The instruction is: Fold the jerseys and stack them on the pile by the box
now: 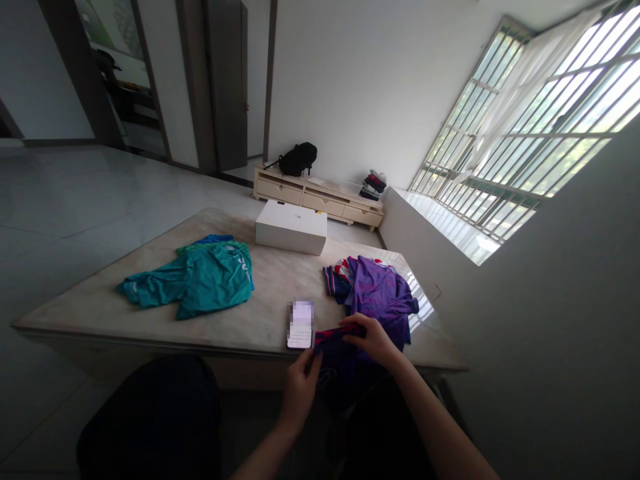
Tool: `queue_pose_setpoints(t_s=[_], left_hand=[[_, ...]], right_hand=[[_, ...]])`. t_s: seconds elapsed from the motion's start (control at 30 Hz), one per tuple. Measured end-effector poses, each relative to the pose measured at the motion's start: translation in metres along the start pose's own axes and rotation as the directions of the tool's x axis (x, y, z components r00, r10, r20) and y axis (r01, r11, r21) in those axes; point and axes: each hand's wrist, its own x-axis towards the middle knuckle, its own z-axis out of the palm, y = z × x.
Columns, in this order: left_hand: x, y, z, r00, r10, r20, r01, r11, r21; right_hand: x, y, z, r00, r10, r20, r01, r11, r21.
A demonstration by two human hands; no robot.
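A dark blue shirt with red stripes along its upper edge (334, 347) hangs over the near edge of the table. My left hand (300, 387) pinches its left side, fingers closed on the cloth. The fingers of my right hand (367, 337) are closed on the striped edge farther right. Just beyond, a purple shirt (377, 290) lies on the table over other shirts, one with a red-and-white pattern (342, 269). A phone with a lit screen (301, 323) lies flat near my left hand. The lower part of the dark shirt is lost in shadow.
Teal shirts (215, 280) are piled on the left of the marble-look table (273, 287). A white box (291, 228) sits at its far edge. Beyond stands a low cabinet (325, 202) with a black backpack (299, 159) and stacked folded clothes (373, 185).
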Motion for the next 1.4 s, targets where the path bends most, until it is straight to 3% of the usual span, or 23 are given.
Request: queue_pose_setpoints(t_s=[0.13, 0.23, 0.33, 0.47, 0.57, 0.73, 1.07, 1.23, 1.4], left_hand=[[0.005, 0.012, -0.004, 0.991, 0.130, -0.032, -0.127, 0.988, 0.085], [0.005, 0.019, -0.002, 0.965, 0.242, 0.099, -0.257, 0.946, 0.196], [0.003, 0.020, 0.002, 0.930, 0.286, 0.229, -0.336, 0.914, 0.226], [-0.001, 0.020, 0.006, 0.919, 0.288, 0.268, -0.356, 0.900, 0.253], [-0.001, 0.025, 0.008, 0.930, 0.264, 0.257, -0.334, 0.898, 0.286], [0.004, 0.035, 0.012, 0.934, 0.230, 0.272, -0.315, 0.891, 0.328], [0.006, 0.038, 0.023, 0.944, 0.168, 0.283, -0.263, 0.902, 0.342], [0.007, 0.026, 0.028, 0.937, 0.124, 0.327, -0.231, 0.921, 0.314], [0.007, -0.006, 0.036, 0.945, -0.004, 0.327, -0.119, 0.928, 0.354]], right_hand=[[-0.013, -0.018, -0.010, 0.999, -0.011, 0.052, 0.019, 0.989, -0.149], [-0.016, -0.038, -0.012, 0.976, -0.082, 0.201, 0.126, 0.968, -0.218], [-0.012, -0.055, -0.010, 0.934, -0.117, 0.337, 0.177, 0.972, -0.156], [-0.008, -0.065, -0.010, 0.903, -0.132, 0.408, 0.212, 0.965, -0.157], [-0.016, -0.069, -0.010, 0.922, -0.138, 0.363, 0.238, 0.940, -0.246], [-0.032, -0.072, -0.001, 0.972, -0.067, 0.224, 0.161, 0.887, -0.434], [-0.036, -0.069, -0.003, 0.983, 0.017, 0.182, 0.109, 0.743, -0.660], [-0.033, -0.079, -0.015, 0.994, 0.001, 0.112, 0.078, 0.708, -0.702], [-0.030, -0.088, -0.040, 0.998, -0.057, -0.006, 0.036, 0.703, -0.710]])
